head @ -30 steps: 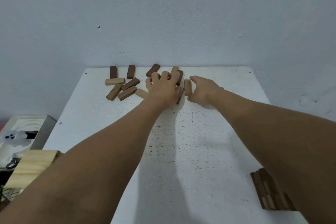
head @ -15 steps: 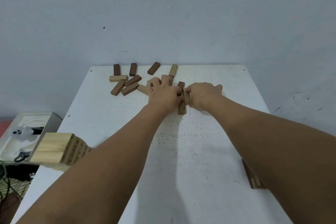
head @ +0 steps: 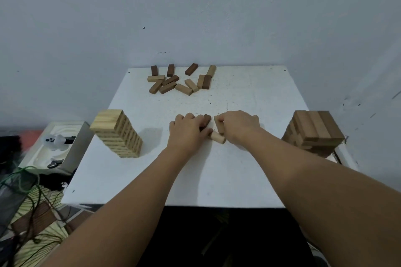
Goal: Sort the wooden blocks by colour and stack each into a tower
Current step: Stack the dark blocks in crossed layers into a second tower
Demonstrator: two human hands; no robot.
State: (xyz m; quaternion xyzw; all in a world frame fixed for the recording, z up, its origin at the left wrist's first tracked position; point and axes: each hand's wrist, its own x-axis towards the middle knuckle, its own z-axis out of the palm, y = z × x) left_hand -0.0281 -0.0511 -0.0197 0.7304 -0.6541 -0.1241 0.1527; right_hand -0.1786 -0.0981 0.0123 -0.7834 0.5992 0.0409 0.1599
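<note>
Both hands meet at the middle of the white table (head: 238, 175). My left hand (head: 187, 131) grips a dark brown block (head: 206, 119), and a light block (head: 217, 137) pokes out under its thumb. My right hand (head: 237, 125) holds a tan block (head: 219, 126) upright. Several loose dark and light blocks (head: 181, 81) lie scattered at the table's far edge. A pale wood tower (head: 118, 134) stands at the left. A brown tower (head: 313, 134) stands at the right edge.
A grey wall rises right behind the table. Left of the table sits a white tray (head: 71, 136) with a small ghost figure (head: 53, 141), above tangled cables (head: 28, 191) on the floor. The table's near edge drops to a dark gap.
Both hands pulled back from the far pile to the table's middle, bringing blocks along. The view tilted down, so both towers now show fully.
</note>
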